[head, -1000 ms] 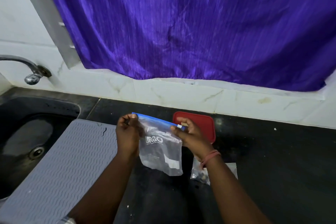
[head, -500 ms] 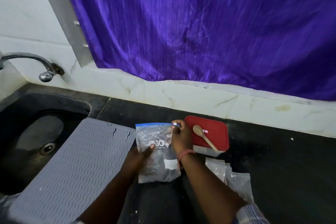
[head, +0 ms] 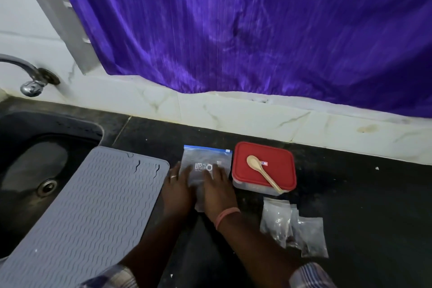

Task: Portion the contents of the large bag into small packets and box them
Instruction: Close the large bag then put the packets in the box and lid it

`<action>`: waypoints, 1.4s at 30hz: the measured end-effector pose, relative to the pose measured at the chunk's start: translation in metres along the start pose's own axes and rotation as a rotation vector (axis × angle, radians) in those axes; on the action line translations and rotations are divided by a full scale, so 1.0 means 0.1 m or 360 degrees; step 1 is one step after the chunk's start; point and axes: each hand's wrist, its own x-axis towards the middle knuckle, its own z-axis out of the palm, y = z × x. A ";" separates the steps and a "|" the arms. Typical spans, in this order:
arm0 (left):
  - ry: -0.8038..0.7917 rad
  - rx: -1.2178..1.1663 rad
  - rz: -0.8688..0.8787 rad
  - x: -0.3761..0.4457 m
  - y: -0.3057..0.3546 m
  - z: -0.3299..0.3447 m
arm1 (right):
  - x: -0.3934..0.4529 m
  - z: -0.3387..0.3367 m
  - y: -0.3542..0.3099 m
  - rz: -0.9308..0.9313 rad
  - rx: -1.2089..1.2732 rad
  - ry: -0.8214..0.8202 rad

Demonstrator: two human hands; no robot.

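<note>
Clear large bag [head: 207,158] — hands [head: 216,186] flat

Both hands cover the large bag's [head: 205,159] lower half; its contents cannot be told.

both hands [head: 198,184] flat, fingers straight

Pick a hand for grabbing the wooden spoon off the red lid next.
Right, probably. The right hand lies on the zip bag beside the red-lidded box bearing the spoon; the left hand sits farther off.
</note>
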 end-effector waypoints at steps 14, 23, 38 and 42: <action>-0.0082 0.0209 0.0251 0.09 0.38 0.21 | -0.14 -0.23 0.17 -0.0065 0.0218 -0.0029; 0.0175 -0.0278 0.0453 -0.11 1.07 0.20 | -0.43 -0.88 0.55 0.0407 -0.0039 0.0858; 0.0089 0.0053 0.0324 -0.50 1.51 0.56 | -0.86 -1.06 2.10 0.1267 0.0419 0.0741; 0.0043 -0.0127 0.0083 -0.52 1.58 0.62 | -1.03 -0.87 2.42 0.1350 0.0361 0.0410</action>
